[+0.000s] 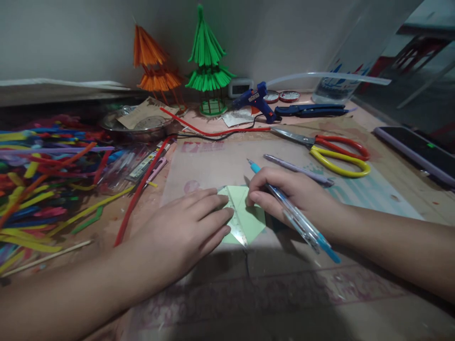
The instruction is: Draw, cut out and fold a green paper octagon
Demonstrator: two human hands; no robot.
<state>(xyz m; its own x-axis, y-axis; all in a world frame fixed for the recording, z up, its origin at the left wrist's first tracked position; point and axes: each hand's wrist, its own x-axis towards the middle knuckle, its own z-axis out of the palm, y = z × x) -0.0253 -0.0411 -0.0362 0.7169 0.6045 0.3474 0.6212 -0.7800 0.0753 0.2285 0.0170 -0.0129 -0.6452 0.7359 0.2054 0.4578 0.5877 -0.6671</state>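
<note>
A light green piece of paper (254, 222) lies on the mat in front of me, with a small clear ruler (239, 229) slanting across it. My left hand (195, 227) rests flat from the left, its fingertips pressing on the ruler and paper. At the paper's right side, my right hand (287, 194) grips a clear pen with a blue tip (296, 218) between thumb and fingers. The pen's tip points up and away, off the paper. Just beyond this hand lies a purple pen (298, 169).
Scissors (313, 142), a blue glue gun (258, 99) and a phone (419, 151) lie behind and right. Orange (152, 61) and green (209, 61) pipe-cleaner towers stand at the back. Colourful pipe cleaners (35, 189) pile up left, near a metal bowl (142, 125).
</note>
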